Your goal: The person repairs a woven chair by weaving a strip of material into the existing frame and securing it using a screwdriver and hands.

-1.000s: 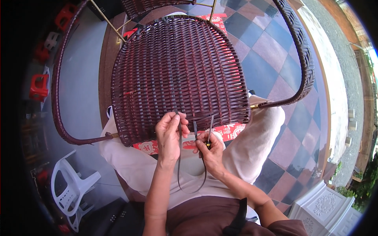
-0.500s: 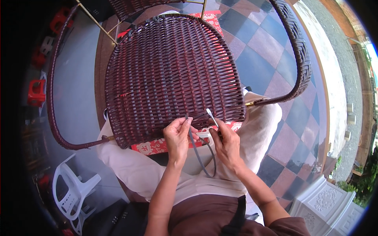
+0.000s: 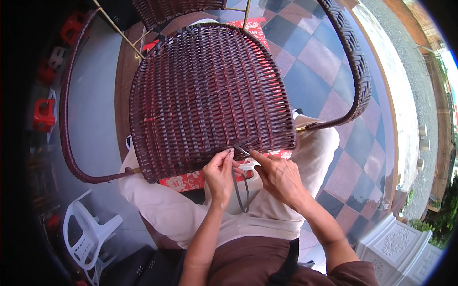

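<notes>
Woven chair seat point(image 3: 210, 95) rests on the person's lap, its near edge just above both hands. Dark strand point(image 3: 241, 193) hangs in a loop below the hands. Left hand point(image 3: 219, 174) pinches the strand at the seat edge. Right hand point(image 3: 279, 174) grips white-handled scissors point(image 3: 247, 159), blades touching the weave beside the left fingertips.

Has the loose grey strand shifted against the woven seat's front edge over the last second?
Yes. The grey strand was raised above the woven seat's front edge; now it hangs in a loop below it, between both hands.
</notes>
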Action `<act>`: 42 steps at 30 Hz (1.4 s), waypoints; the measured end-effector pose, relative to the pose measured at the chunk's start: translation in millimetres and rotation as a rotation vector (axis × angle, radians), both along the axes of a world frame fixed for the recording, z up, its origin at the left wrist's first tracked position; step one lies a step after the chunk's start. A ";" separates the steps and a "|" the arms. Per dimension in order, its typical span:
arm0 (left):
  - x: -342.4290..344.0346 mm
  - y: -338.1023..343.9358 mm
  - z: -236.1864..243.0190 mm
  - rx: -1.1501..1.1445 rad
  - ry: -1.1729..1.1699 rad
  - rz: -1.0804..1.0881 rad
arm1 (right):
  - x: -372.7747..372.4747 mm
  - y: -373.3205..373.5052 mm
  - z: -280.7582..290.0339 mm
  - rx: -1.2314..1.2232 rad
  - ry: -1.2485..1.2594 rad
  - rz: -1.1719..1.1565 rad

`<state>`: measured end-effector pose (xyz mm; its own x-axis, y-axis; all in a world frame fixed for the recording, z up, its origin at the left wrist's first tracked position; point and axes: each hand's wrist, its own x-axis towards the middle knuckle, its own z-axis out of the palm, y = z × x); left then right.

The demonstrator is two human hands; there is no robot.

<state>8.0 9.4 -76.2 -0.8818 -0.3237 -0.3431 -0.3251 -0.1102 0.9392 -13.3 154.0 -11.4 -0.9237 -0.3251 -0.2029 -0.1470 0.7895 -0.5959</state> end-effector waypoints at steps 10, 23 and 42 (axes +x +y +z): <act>0.0 0.2 -2.8 0.037 0.008 0.009 | -5.6 -2.0 -8.5 -0.035 -0.010 0.004; 0.7 -0.4 -5.6 0.045 0.052 0.003 | 10.9 3.1 -36.1 -0.204 -0.011 -0.065; -4.0 -6.8 -0.6 0.073 0.021 -0.040 | 19.1 -1.0 -57.0 -0.273 0.071 -0.104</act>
<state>4.0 2.6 -76.8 -0.9009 -0.2626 -0.3455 -0.3106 -0.1658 0.9360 5.8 153.0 -68.4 -0.9637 -0.2615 -0.0544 -0.1227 0.6143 -0.7795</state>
